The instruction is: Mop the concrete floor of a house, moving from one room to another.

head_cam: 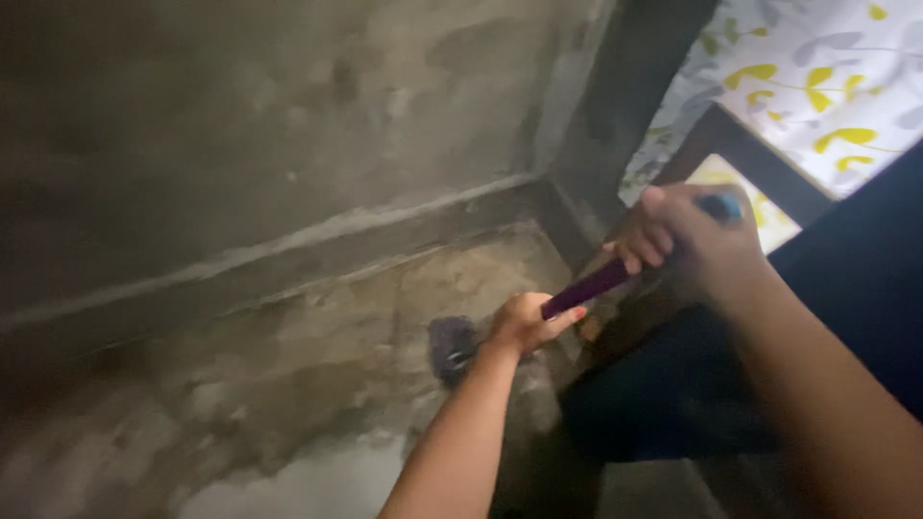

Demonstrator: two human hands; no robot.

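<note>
Bare, stained concrete floor [317, 384] meets a grey wall [240, 125]. Right hand [697, 240] fingers are wrapped shut around the purple mop handle [586, 288] top; left hand [524, 322] is clenched lower down. Beyond the left fingers, the mop head [450, 346] rests on the floor.

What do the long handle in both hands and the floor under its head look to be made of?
Handle: probably smooth plastic or coated metal; it is purple with a slight sheen and a blue end cap.
Floor: apparently bare, rough cement; it is mottled grey-brown and matte, with a pale wet-looking patch.
</note>
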